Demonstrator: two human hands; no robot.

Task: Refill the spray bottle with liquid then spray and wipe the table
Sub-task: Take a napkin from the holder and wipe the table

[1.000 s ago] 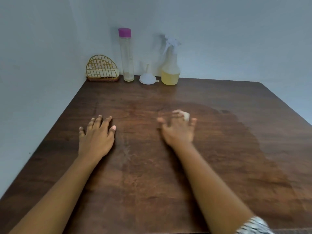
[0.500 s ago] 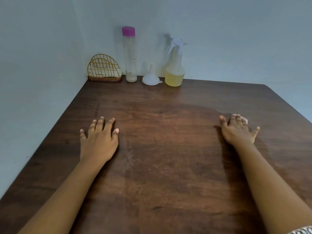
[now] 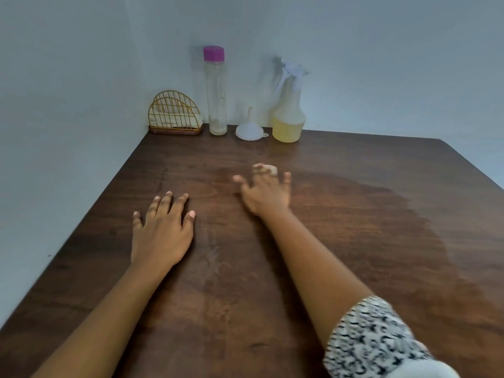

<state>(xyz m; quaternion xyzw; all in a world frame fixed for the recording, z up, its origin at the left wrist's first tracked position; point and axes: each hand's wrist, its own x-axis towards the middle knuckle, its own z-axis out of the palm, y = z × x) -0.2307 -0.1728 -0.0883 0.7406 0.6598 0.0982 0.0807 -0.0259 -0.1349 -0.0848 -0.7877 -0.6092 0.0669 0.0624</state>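
The right hand [image 3: 266, 193] presses a small pale wad of cloth [image 3: 269, 169] onto the surface [image 3: 354, 165], its grip spread apart over it rather than clamped, while the left hand [image 3: 162, 230] lies flat, grip apart and empty. The spray bottle [image 3: 289, 118] stands at the back edge beside the funnel [image 3: 249, 130]. Only pressed, the small wad could slip from under the fingers [image 3: 286, 178], leaving the damp patch [image 3: 381, 227] streaked.

Dark wood table [image 3: 341, 268], damp sheen; translucent plastic spray bottle [image 3: 288, 115]; gold wire holder [image 3: 174, 113].
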